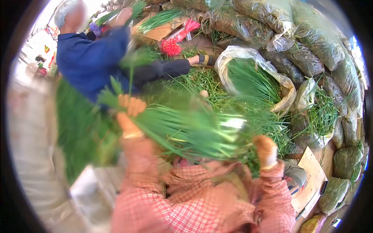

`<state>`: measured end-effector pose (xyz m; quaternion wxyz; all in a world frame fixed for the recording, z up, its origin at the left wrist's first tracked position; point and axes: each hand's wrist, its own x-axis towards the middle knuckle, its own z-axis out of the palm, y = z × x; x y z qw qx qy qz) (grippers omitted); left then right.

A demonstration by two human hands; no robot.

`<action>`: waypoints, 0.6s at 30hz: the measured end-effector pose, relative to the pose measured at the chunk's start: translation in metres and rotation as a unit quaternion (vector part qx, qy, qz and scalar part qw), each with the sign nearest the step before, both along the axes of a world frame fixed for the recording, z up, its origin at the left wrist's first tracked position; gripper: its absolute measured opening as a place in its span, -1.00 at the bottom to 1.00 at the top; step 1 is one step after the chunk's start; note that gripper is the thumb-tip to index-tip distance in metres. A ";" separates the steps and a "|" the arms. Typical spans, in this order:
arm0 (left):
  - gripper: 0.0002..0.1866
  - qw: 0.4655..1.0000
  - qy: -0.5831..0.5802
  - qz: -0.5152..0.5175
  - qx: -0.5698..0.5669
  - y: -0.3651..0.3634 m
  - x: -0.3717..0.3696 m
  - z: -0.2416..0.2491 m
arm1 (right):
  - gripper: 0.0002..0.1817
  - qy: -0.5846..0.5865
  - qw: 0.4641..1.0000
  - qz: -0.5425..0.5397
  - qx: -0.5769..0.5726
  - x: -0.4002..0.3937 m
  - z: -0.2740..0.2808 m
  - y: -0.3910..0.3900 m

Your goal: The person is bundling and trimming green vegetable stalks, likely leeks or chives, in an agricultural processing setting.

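A large bunch of long, thin green chives [186, 126] lies across my lap, blurred by motion. Its pale ends point right, where a white band or label [233, 123] shows. My left hand [131, 114], in an orange glove, is at the leafy left end with its fingers curled around some green leaves. Beyond the pale ends, my right hand [266, 150], also gloved in orange, is closed; whatever it may hold is hidden. More loose greens [85, 132] are heaped to the left, smeared by motion.
A co-worker in a blue jacket [87, 62] sits opposite, one leg stretched toward an open plastic bag [285, 103] of chives. Red ties [171, 47] lie near cardboard [159, 31]. Filled bags [311, 50] are stacked behind and right. A board [309, 178] stands right.
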<state>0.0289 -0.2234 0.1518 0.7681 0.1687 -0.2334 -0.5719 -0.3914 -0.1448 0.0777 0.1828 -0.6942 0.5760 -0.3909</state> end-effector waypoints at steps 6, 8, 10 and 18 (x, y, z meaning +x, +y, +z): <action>-0.64 0.989 -0.077 -0.061 -0.108 0.016 -0.032 0.044 | -0.83 -0.150 0.928 -0.230 0.252 -0.050 0.022 -0.012; -0.63 0.980 -0.108 -0.106 -0.129 0.020 -0.042 0.054 | -0.53 -0.141 0.968 -0.072 0.194 0.013 0.040 -0.028; -0.62 0.977 -0.113 -0.111 -0.141 0.028 -0.054 0.062 | -0.03 -0.107 0.945 0.040 0.306 0.071 0.059 -0.043; -0.61 0.935 -0.196 -0.134 -0.264 0.058 -0.051 0.082 | -0.89 0.145 0.984 -0.073 0.070 0.120 -0.019 -0.036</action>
